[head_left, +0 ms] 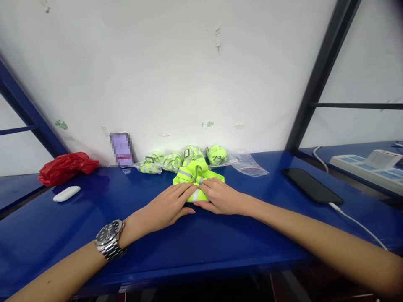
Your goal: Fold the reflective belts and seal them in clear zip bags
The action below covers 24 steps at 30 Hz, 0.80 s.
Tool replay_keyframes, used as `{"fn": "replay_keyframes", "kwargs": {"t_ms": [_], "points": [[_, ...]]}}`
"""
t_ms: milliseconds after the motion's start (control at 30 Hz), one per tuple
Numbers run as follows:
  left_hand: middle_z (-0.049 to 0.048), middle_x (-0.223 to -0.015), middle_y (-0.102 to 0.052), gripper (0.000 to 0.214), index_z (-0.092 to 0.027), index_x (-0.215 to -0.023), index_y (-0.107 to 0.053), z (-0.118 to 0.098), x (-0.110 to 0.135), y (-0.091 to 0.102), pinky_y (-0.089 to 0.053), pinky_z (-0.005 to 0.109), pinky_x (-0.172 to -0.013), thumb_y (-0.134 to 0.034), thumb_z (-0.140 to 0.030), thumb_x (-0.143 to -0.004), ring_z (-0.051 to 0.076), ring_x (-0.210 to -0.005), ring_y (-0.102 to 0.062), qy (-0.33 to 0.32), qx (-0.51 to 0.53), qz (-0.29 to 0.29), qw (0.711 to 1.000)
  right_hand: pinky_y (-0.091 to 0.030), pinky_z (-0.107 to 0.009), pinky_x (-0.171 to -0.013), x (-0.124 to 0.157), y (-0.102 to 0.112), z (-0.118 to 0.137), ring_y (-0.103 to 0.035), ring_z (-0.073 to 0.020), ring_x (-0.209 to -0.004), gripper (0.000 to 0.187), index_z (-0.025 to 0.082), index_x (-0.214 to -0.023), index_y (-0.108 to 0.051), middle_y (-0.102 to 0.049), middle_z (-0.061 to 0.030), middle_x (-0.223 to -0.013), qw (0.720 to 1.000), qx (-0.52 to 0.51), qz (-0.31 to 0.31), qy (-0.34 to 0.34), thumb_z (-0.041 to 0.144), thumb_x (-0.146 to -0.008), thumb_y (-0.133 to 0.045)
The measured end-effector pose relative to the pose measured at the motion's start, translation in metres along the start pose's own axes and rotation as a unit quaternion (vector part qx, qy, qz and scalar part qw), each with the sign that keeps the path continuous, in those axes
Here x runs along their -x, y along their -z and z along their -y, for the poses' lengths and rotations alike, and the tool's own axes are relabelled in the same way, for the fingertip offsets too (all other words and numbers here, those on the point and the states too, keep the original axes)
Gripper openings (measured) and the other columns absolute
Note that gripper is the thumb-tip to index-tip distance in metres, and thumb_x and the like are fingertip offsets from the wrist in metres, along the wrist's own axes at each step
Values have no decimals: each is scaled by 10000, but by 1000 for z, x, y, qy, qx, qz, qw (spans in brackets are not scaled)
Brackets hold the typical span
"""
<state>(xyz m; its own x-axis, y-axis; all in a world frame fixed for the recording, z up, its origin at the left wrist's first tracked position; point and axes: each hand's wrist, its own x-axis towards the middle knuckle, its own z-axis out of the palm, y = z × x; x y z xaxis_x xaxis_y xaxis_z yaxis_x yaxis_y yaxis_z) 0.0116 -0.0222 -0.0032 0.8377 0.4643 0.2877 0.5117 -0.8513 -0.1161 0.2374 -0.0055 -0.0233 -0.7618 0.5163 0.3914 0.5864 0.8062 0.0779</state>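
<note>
A neon yellow reflective vest (192,175) with grey stripes lies bunched on the blue table (201,247). My left hand (170,206) rests on its near left edge, fingers bent and pressing on the fabric. From the other side my right hand (220,196) meets it, fingers curled onto the vest's near right edge. A metal watch sits on my left wrist. Behind the vest several clear bags of folded yellow vests (184,158) line the wall, with an empty clear zip bag (250,165) to their right.
A black phone (311,186) lies at the right with a white cable running toward me. A white power strip (368,164) sits far right. At the left are a red plastic bag (66,167) and a small white case (66,193). Dark shelf posts flank the table.
</note>
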Motion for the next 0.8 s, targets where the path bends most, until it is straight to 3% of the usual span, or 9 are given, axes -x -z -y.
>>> {"fn": "replay_keyframes", "kwargs": {"t_ms": [133, 267, 400, 533, 600, 700, 800], "points": [[158, -1338, -497, 447, -164, -1373, -344, 13, -3, -16, -427, 428, -1038, -422, -352, -974, 270, -1273, -459, -13, 7, -22, 1000, -476, -430, -864, 1, 1, -2, -589, -275, -954, 485, 57, -1104, -576, -623, -167, -993, 999, -25, -8, -20, 482, -958, -392], [157, -1244, -550, 364, -157, -1318, -393, 19, -10, -24, -461, 428, -985, -377, -314, -990, 266, -1176, -526, -12, 18, -35, 999, -471, -461, -875, 6, 1, 2, -544, -292, -1006, 444, 91, -1110, -568, -600, -170, -1033, 999, 15, -28, -39, 473, -955, -404], [143, -1183, -572, 343, -172, -1287, -413, 17, -8, -20, -484, 397, -894, -366, -344, -994, 256, -1109, -550, 41, 51, -27, 998, -488, -436, -817, 9, -1, 4, -536, -299, -1013, 380, 71, -1187, -491, -563, -193, -1070, 997, 34, -58, -46, 369, -955, -446], [113, -1098, -596, 297, -173, -1208, -459, 9, -3, -7, -451, 342, -811, -351, -352, -998, 228, -979, -573, 89, 106, 0, 990, -466, -342, -696, 7, -1, 4, -560, -224, -818, 106, 135, -978, -528, -583, -119, -919, 997, -40, -56, -34, 178, -939, -440], [78, -970, -608, 279, -168, -1138, -488, 3, -2, 1, -422, 302, -731, -335, -356, -999, 197, -845, -565, 109, 145, 14, 983, -425, -294, -643, 5, 4, 7, -549, -188, -739, 87, 156, -861, -523, -583, -83, -842, 992, -96, -63, -46, 124, -904, -455], [31, -825, -578, 303, -168, -1019, -514, -3, -3, 12, -373, 273, -663, -317, -397, -995, 158, -697, -503, 134, 192, 35, 971, -351, -250, -589, 1, 14, 13, -507, -136, -618, 140, 163, -766, -519, -572, -26, -719, 982, -169, -22, -80, 80, -861, -460], [-1, -720, -520, 358, -171, -940, -506, -6, -6, 17, -346, 263, -613, -270, -435, -995, 140, -609, -445, 162, 227, 78, 957, -290, -240, -555, -4, 23, 17, -431, -109, -543, 198, 164, -693, -514, -521, 10, -606, 971, -195, 48, -130, 150, -886, -471]]}}
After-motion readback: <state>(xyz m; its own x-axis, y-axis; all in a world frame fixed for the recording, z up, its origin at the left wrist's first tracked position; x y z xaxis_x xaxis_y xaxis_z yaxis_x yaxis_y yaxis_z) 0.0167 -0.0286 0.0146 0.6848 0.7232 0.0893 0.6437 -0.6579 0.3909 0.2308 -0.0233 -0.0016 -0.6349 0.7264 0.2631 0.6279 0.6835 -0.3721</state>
